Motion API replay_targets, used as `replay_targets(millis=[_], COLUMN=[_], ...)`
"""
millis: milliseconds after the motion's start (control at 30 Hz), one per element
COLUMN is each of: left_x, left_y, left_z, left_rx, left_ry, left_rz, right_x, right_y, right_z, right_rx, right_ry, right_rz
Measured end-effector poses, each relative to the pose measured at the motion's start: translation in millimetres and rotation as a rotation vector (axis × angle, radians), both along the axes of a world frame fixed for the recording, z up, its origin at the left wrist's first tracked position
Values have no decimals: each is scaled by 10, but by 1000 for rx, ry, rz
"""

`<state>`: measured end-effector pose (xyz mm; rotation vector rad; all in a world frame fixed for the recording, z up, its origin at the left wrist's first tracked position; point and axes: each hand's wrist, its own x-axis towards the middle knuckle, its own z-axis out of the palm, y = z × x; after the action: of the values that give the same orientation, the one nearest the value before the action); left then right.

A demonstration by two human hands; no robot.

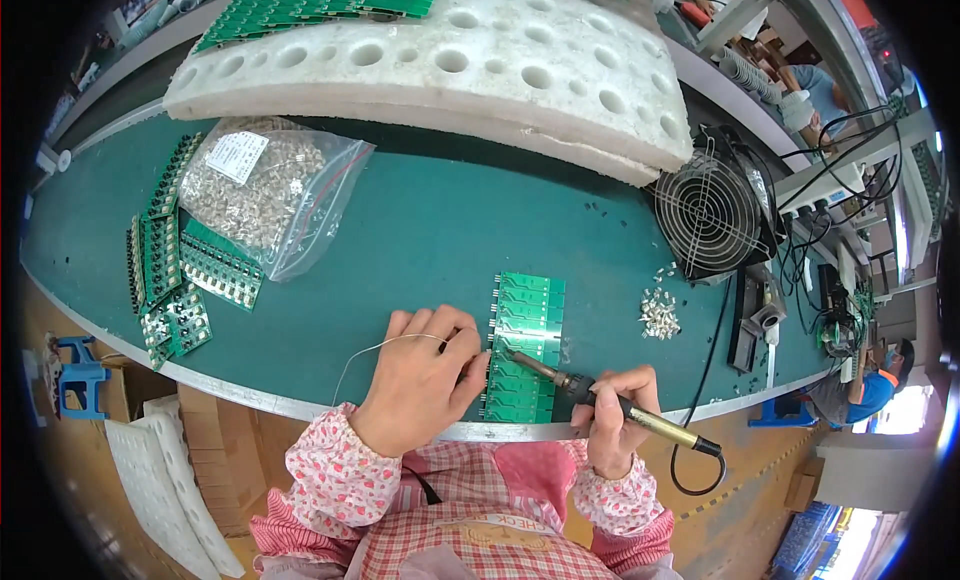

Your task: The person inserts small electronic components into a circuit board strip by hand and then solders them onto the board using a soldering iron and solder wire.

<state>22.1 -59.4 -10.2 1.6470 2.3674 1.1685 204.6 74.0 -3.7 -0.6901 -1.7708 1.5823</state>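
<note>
A green circuit board panel (530,325) lies flat on the bench near its front edge, with a row of pins along its left side. My right hand (620,415) is closed around a soldering iron (655,423) and holds it tilted. The iron's tip reaches the left part of the panel. Beside the panel's left edge, my left hand (415,385) is closed, its fingertips close to the pins. A thin solder wire (350,362) runs out of that hand in a loop to the left; its end at the fingertips is hidden.
At the left, a clear bag of small parts (255,195) lies beside several populated boards (165,255). A holed white foam block (430,90) bearing green boards spans the back. At the right are a fan (708,208), loose pale parts (660,313) and an iron stand (765,320).
</note>
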Motion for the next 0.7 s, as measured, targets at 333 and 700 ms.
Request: replay_targets(millis=[333, 700], left_x=[8, 6], left_y=[21, 10], left_z=[-4, 9], left_rx=[-3, -43], left_ry=[20, 38], left_rz=[-10, -21], right_x=[-34, -57], right_y=[3, 17], right_z=[37, 66], right_rx=[33, 113], right_ry=[-60, -88], right_rz=[50, 92])
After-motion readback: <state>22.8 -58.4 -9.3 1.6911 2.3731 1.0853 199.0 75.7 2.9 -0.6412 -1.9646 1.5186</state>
